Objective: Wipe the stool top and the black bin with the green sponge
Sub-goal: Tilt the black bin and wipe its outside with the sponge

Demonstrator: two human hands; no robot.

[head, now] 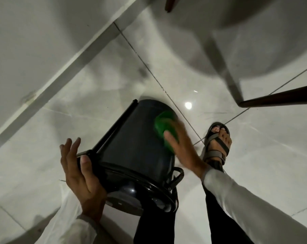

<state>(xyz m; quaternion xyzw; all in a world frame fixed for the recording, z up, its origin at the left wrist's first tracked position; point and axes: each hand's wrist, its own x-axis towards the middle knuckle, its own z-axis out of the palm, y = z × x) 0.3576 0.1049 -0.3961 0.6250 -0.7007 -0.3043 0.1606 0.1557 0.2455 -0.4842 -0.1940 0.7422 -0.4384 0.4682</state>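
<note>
The black bin (131, 147) is tipped toward me above the tiled floor, its lid end near my knees and its base pointing away. My left hand (80, 171) grips the rim at the bin's left side, thumb over the edge and fingers spread. My right hand (182, 148) presses the green sponge (164, 127) flat against the bin's upper right wall; hand and sponge are motion-blurred. The stool top is not in view.
Dark wooden furniture legs (279, 98) (170, 4) reach in at the right and top. A white wall with a grey skirting (61, 74) runs along the left. My sandalled foot (218, 140) stands right of the bin on glossy white tiles (255, 164).
</note>
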